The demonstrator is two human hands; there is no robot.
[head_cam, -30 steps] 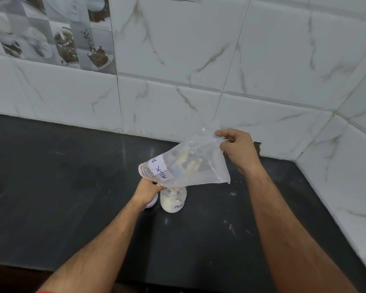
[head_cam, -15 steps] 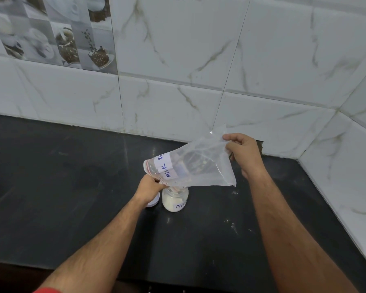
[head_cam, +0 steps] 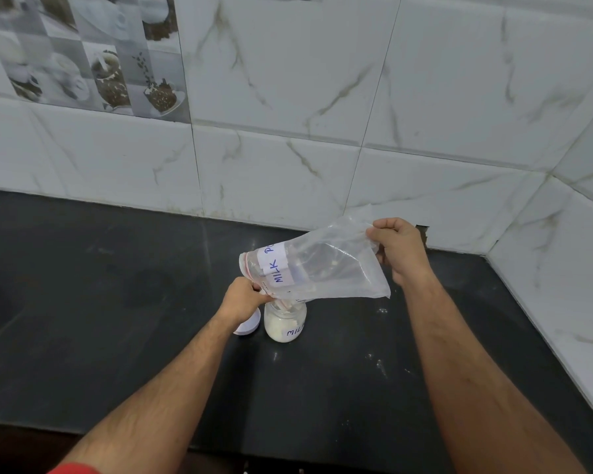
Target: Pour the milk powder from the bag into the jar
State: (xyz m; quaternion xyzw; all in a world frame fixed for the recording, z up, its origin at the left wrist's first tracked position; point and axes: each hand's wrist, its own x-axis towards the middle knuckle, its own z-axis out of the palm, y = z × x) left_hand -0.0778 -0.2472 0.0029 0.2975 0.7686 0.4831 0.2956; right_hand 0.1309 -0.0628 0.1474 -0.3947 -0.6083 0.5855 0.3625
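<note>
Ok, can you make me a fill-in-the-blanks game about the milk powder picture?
1. The bag is tipped over the open ____.
2. The label on the bag begins with the word ____.
3. The right hand lifts the bag's bottom, and the ____ hand pinches its mouth.
4. The white lid lies on the black ____.

Missing words: jar; MILK; left; counter

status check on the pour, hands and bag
Left hand pinches bag mouth over jar; right hand lifts its bottom. Bag nearly empty. Nothing blocking.
</note>
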